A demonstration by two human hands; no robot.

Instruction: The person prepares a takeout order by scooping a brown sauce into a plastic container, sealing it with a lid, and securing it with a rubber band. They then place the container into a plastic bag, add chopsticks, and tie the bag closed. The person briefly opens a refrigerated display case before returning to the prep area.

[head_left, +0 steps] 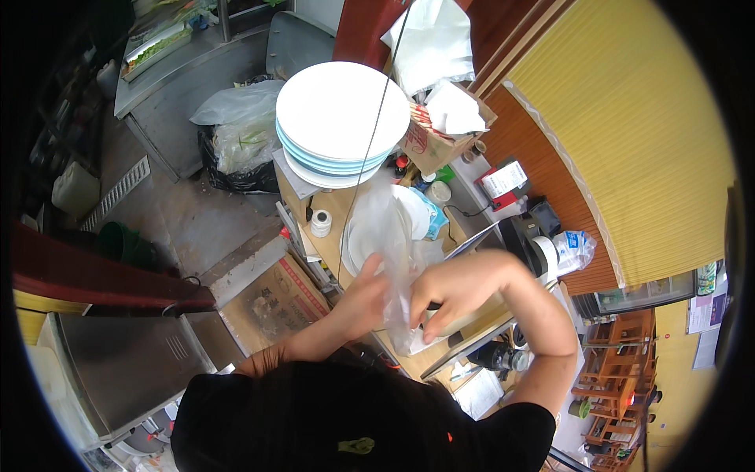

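Observation:
A translucent plastic bag (386, 230) hangs upright between my hands, blurred by motion, above the wooden counter. My left hand (365, 298) is at the bag's left side with fingers raised; whether it grips the bag is unclear. My right hand (448, 289) bends down at the bag's right side, its thumb and fingers curled near the bag's lower part, with something small and dark between them. Behind the bag lie white plates (354, 242). A spool of white string (321, 223) stands to their left.
A tall stack of large plates (342, 112) stands at the counter's far end. Beside it is a cardboard box of wrapped chopsticks (433, 141). A glass jar (519, 360) sits at the lower right. A flattened cardboard box (277, 301) lies on the floor at left.

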